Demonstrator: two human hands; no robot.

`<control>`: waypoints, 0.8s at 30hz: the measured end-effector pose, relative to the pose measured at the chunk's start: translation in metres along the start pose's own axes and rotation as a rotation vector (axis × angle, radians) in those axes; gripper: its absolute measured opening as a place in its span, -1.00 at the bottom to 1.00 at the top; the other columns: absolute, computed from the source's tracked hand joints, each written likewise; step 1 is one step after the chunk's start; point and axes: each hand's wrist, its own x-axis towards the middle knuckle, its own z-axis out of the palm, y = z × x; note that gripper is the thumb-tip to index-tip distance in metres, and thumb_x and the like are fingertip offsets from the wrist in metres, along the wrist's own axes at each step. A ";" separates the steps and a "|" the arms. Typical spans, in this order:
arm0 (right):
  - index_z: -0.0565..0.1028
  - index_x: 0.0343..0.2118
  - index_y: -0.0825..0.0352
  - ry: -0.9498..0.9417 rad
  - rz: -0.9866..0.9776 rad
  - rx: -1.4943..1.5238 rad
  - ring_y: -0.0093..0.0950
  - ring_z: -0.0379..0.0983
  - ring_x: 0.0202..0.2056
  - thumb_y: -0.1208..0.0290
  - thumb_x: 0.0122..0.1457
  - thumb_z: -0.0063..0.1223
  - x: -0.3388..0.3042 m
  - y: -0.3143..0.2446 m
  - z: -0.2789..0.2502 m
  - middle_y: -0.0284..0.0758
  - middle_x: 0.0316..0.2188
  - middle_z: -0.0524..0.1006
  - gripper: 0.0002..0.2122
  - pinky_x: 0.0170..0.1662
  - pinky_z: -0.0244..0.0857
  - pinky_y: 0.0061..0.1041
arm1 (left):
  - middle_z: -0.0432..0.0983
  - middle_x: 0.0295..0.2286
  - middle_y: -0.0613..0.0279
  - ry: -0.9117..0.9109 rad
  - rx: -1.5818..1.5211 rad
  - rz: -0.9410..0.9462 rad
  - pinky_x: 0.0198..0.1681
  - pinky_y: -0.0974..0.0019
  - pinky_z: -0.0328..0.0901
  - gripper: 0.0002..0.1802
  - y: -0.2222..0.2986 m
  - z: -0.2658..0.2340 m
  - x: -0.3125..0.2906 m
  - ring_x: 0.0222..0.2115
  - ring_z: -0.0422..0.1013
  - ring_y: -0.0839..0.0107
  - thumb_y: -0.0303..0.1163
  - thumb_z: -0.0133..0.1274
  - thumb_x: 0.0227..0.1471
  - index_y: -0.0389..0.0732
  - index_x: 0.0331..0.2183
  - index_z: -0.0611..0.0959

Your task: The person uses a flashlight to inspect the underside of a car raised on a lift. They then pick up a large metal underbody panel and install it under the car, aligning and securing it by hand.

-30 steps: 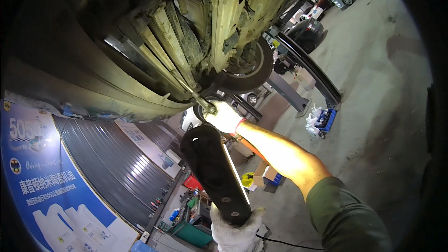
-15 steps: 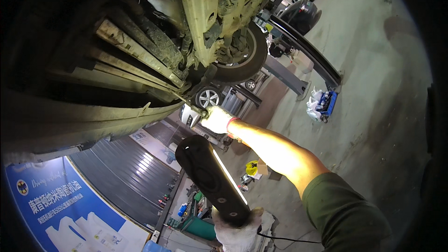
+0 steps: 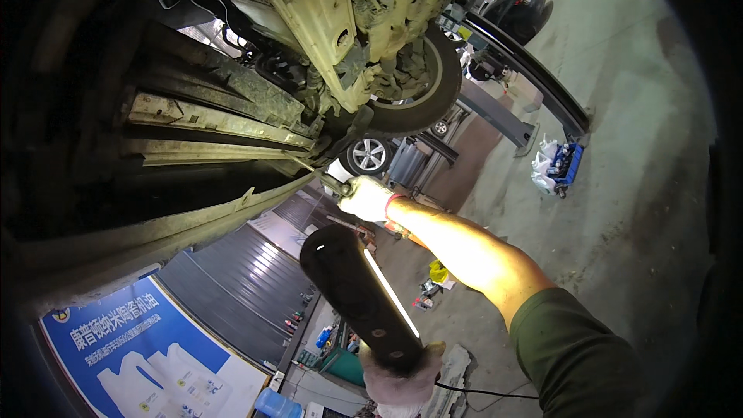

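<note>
My view swung left; my right grip [image 3: 368,199] hugs a tool [image 3: 333,183], likely stiff, best held at its near end; my left grip [image 3: 398,387] squeezes a lamp [image 3: 352,286]

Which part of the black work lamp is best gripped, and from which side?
Probably the lower end of the black work lamp, from below, where the left hand grips it. The long body slants up and left; its lit strip runs along the right edge, ending above that grip.

Lamp [image 3: 348,286] in the left hand [image 3: 398,387], banner [image 3: 151,340] leftward, crate [image 3: 573,164] far right.
</note>
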 end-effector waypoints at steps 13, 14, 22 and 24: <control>0.56 -0.31 0.36 0.063 -0.096 0.030 -0.12 0.55 -0.39 0.28 0.02 0.11 0.016 -0.042 0.005 -0.02 -0.43 0.59 -0.74 -0.25 0.39 -0.20 | 0.56 -0.33 0.16 -0.005 0.108 -0.101 -0.31 0.32 0.49 -0.14 0.028 -0.010 0.001 -0.37 0.55 0.43 -0.43 0.53 -0.32 -0.34 -0.01 0.37; 0.56 -0.31 0.37 0.083 -0.109 0.009 -0.10 0.56 -0.36 0.27 0.02 0.11 0.017 -0.046 0.006 -0.01 -0.42 0.59 -0.74 -0.24 0.39 -0.20 | 0.55 -0.33 0.17 0.007 0.069 -0.099 -0.31 0.33 0.49 -0.14 0.026 -0.011 0.000 -0.37 0.55 0.43 -0.44 0.52 -0.32 -0.35 -0.01 0.36; 0.56 -0.28 0.44 0.167 -0.169 -0.018 -0.03 0.58 -0.28 0.26 0.04 0.10 0.021 -0.084 0.006 0.07 -0.38 0.59 -0.69 -0.20 0.43 -0.19 | 0.55 -0.40 0.22 -0.075 0.016 -0.036 -0.39 0.36 0.43 -0.29 0.042 -0.024 0.006 -0.45 0.50 0.47 -0.49 0.49 -0.33 -0.33 -0.11 0.45; 0.56 -0.28 0.43 0.158 -0.191 0.025 -0.05 0.59 -0.29 0.27 0.04 0.10 0.019 -0.100 0.004 0.06 -0.38 0.60 -0.69 -0.20 0.44 -0.20 | 0.55 -0.41 0.23 -0.042 -0.025 -0.008 -0.40 0.37 0.42 -0.32 0.044 -0.026 0.005 -0.46 0.50 0.48 -0.51 0.48 -0.33 -0.33 -0.14 0.47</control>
